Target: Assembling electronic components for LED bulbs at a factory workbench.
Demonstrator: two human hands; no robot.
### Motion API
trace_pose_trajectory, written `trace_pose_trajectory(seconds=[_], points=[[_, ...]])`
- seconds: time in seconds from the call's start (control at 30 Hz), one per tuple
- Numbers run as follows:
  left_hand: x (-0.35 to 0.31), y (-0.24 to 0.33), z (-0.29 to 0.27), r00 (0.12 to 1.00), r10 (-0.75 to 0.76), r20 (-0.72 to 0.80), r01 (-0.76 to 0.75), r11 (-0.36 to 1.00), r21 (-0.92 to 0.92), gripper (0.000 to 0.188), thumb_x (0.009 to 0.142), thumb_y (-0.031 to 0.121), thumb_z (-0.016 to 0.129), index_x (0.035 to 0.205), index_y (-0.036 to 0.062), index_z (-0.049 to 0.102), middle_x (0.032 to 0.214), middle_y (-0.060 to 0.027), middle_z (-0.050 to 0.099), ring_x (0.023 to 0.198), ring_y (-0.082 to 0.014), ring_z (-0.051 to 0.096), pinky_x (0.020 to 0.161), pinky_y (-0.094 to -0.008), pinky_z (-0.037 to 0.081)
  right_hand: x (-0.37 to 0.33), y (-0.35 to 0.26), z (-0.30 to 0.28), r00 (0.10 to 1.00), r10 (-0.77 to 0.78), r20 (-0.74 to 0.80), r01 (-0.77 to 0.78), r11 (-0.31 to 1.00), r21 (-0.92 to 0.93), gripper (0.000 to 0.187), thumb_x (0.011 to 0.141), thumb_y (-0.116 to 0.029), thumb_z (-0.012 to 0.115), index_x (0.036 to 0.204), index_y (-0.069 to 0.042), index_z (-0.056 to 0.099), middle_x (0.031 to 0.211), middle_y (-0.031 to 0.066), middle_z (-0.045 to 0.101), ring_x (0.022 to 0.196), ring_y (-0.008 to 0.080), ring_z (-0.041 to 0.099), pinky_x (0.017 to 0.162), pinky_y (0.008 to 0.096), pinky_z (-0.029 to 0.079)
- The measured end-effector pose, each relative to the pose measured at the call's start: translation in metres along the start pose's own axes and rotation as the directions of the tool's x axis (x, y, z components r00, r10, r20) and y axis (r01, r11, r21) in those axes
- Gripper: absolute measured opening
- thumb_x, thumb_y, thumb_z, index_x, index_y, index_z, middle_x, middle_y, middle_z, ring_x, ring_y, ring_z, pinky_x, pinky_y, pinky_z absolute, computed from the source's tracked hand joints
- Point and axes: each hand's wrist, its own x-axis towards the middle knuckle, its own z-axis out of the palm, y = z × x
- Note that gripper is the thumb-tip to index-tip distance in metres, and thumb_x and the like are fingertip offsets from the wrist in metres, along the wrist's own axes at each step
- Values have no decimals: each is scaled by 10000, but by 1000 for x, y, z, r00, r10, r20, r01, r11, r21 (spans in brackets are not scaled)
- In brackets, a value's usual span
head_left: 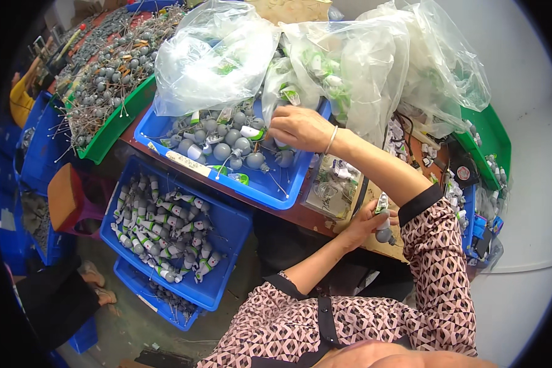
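Here, a grey-headed bulb [384, 235] sits in the left hand [363, 224].

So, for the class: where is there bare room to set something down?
The middle tray has a mostly bare strip between its white bulbs and right rim. Grey floor shows between that tray and the left sleeve. It is crowded in the desk tray, where grey bulbs and clear bags lie close about the right hand.
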Motion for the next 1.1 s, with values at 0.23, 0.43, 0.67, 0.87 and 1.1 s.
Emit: trace_pose_trajectory(seconds=[0.23,0.43,0.67,0.87,1.1], points=[[1,-8,-3,999,7,-41,-1,991,132,393,930,257,537,1262,89,412,1055,26,566,867,-37,543,733,-195,437,0,80,-20,801,598,21,-594,799,-93,340,786,-139,524,1107,-84,622,1027,188,631,933,333,611,786,389,488],[4,-12,-7,998,36,-48,-32,997,72,437,929,216,517,1323,95,370,985,50,563,772,-15,480,638,-173,380,13,69,2,881,461,108,-369,810,-455,351,799,-207,577,1128,-94,533,976,164,632,904,335,609,787,436,474],[1,-2,-5,999,20,-41,-17,997,75,406,929,224,527,1297,101,408,980,71,545,772,0,460,637,-161,357,4,66,-10,842,521,-141,-540,801,-260,182,774,-203,570,887,-76,638,851,154,654,832,327,625,735,419,489],[-1,-7,1,999,36,-38,-32,995,93,394,933,235,528,1282,90,416,1086,31,566,889,-30,530,696,-187,418,-1,59,-18,770,572,-282,-591,806,21,188,759,-149,585,916,-54,626,827,158,652,774,304,629,707,386,492],[0,-11,-4,998,30,-50,-32,999,-36,472,927,187,523,1311,16,309,1161,-174,557,1032,-285,598,862,-370,501,-49,-35,-75,737,654,-171,-493,693,526,296,842,-82,557,1134,-62,604,860,1,597,705,45,495,632,203,429]])
